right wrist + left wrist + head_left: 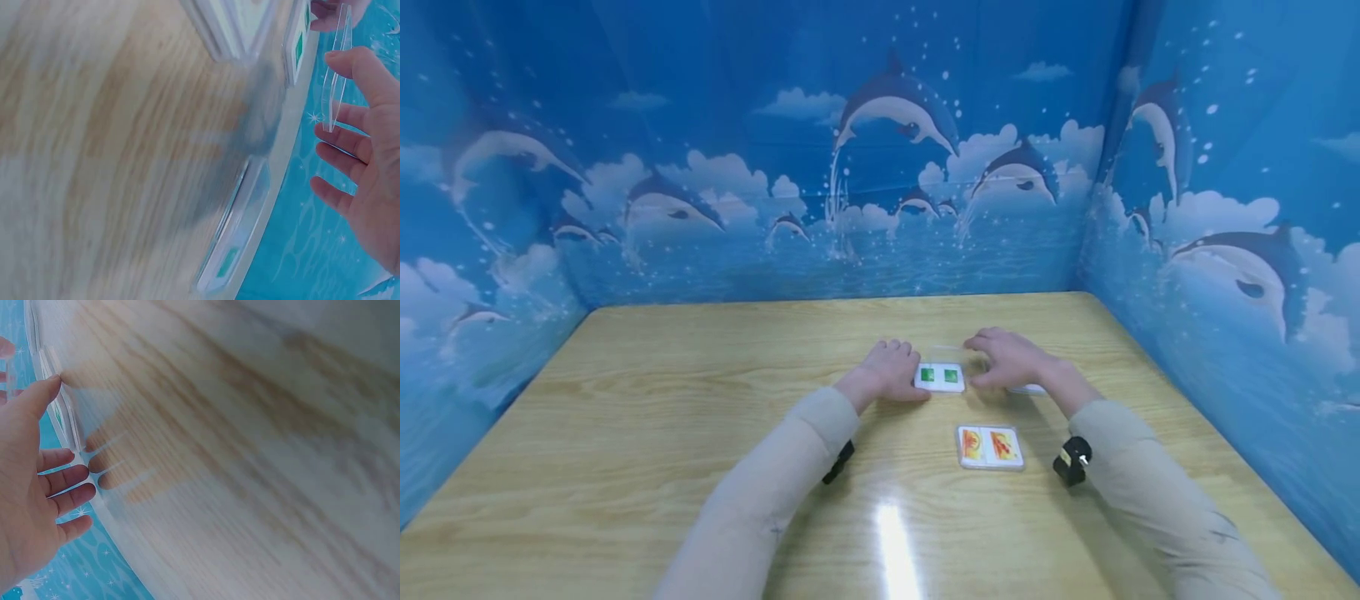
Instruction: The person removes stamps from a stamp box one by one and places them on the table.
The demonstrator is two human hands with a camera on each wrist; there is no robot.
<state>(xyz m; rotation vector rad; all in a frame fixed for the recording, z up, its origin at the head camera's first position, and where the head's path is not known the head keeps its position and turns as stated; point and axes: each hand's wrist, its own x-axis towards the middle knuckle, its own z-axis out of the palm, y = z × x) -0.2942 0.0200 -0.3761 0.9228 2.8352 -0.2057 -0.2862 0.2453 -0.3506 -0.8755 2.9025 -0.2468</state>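
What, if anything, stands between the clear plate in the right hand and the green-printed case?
Nothing visible: only air separates the clear plate and green-printed case. The left hand is at the case's left edge.

Blue dolphin curtains point(730, 75) line 3 sides of the wooden table point(685, 375).

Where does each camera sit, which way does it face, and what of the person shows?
Head: on the head, looking forward and down at the table and dolphin backdrop; left hand, right hand and sleeves show.
Left wrist: on that wrist, facing the left hand and table; some right-hand fingers show too.
Right wrist: on that wrist, facing the right hand, which pinches a clear panel; part of the left hand shows beyond.
Head and right wrist share the green-printed piece between the hands.
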